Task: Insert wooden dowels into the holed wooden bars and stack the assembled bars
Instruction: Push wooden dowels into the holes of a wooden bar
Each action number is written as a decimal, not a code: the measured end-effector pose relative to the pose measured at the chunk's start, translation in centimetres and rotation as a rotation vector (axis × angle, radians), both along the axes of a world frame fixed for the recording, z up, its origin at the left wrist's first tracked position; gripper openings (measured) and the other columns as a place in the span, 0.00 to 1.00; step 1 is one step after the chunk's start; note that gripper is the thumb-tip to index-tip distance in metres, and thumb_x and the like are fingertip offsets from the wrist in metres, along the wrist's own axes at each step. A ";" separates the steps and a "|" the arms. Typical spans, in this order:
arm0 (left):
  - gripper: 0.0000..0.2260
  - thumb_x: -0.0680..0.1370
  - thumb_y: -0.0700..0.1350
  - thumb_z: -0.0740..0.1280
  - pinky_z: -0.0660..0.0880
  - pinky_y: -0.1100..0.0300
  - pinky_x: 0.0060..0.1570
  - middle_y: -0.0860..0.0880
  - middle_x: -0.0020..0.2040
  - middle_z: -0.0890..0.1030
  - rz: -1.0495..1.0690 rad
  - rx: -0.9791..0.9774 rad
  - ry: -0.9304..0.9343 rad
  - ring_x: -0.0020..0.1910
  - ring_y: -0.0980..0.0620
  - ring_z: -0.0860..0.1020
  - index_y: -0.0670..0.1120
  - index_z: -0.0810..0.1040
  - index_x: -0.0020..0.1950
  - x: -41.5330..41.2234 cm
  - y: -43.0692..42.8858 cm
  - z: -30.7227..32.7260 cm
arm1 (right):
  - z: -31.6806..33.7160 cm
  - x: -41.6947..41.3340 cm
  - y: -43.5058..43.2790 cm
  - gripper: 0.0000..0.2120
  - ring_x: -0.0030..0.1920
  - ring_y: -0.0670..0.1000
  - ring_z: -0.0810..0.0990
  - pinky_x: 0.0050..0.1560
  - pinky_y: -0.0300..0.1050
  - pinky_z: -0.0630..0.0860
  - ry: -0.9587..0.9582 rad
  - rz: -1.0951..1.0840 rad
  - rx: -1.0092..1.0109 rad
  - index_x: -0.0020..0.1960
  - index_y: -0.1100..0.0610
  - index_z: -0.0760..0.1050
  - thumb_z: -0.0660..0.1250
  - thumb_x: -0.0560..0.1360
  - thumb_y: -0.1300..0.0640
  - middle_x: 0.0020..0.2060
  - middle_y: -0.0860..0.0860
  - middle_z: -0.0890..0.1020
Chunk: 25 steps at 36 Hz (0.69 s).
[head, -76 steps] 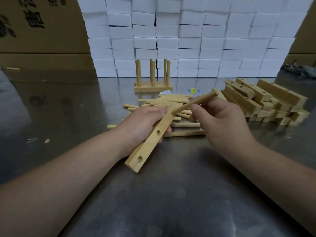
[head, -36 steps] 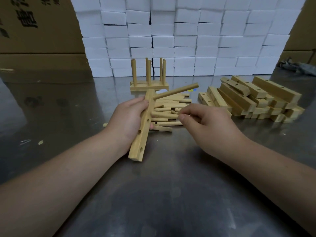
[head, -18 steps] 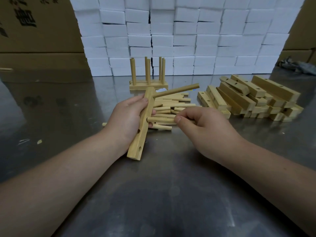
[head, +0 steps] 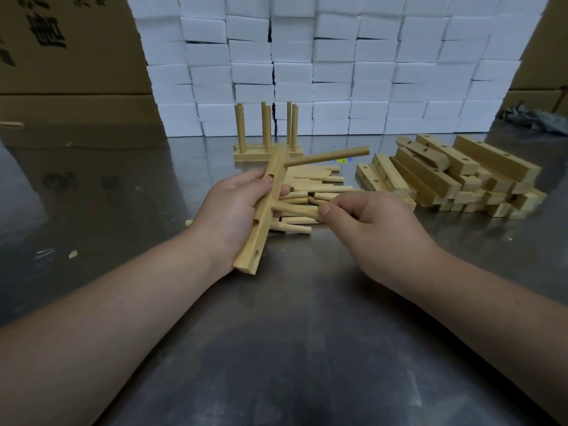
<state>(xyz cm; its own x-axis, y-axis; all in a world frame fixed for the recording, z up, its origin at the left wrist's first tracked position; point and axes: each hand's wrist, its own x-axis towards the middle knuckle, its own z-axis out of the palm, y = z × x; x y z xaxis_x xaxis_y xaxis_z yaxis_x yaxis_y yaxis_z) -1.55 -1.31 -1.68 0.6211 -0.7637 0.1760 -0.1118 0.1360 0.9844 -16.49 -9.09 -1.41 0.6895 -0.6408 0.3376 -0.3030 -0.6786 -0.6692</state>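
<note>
— Where is the bar?
— The left hand is wrapped around the holed wooden bar, tilted above the table; one dowel sticks out of its far end.
— And the other hand?
— The right hand pinches a second dowel, its tip at a middle hole.
— The rest?
— Loose dowels lie behind the hands, a pile of bars to the right, and an assembled bar with upright dowels beyond.
</note>
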 end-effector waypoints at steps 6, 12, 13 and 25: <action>0.08 0.79 0.47 0.61 0.74 0.66 0.27 0.54 0.43 0.84 -0.019 0.011 0.025 0.30 0.61 0.78 0.55 0.79 0.49 -0.1 0.1 0.1 | -0.1 0.2 -0.2 0.18 0.25 0.42 0.68 0.28 0.40 0.65 0.015 0.017 0.063 0.40 0.61 0.78 0.60 0.77 0.48 0.20 0.45 0.67; 0.08 0.79 0.46 0.61 0.73 0.66 0.25 0.52 0.41 0.84 -0.058 -0.002 0.057 0.27 0.58 0.77 0.56 0.79 0.50 -0.3 0.2 0.2 | -0.2 0.4 -0.3 0.16 0.23 0.46 0.59 0.25 0.40 0.57 -0.028 0.093 0.486 0.37 0.55 0.82 0.62 0.76 0.48 0.20 0.47 0.64; 0.09 0.79 0.46 0.61 0.72 0.67 0.25 0.51 0.39 0.84 -0.064 -0.007 0.063 0.26 0.57 0.76 0.56 0.79 0.50 -0.4 0.2 0.2 | -0.1 0.4 -0.4 0.16 0.23 0.47 0.58 0.25 0.40 0.56 -0.031 0.108 0.536 0.37 0.55 0.82 0.62 0.77 0.49 0.20 0.46 0.63; 0.10 0.80 0.47 0.59 0.70 0.68 0.22 0.51 0.33 0.82 -0.052 0.003 0.077 0.24 0.59 0.76 0.59 0.78 0.49 -1.0 0.1 0.0 | 0.0 0.6 -0.3 0.17 0.25 0.49 0.58 0.28 0.44 0.55 -0.006 0.103 0.542 0.34 0.54 0.82 0.62 0.76 0.48 0.21 0.49 0.63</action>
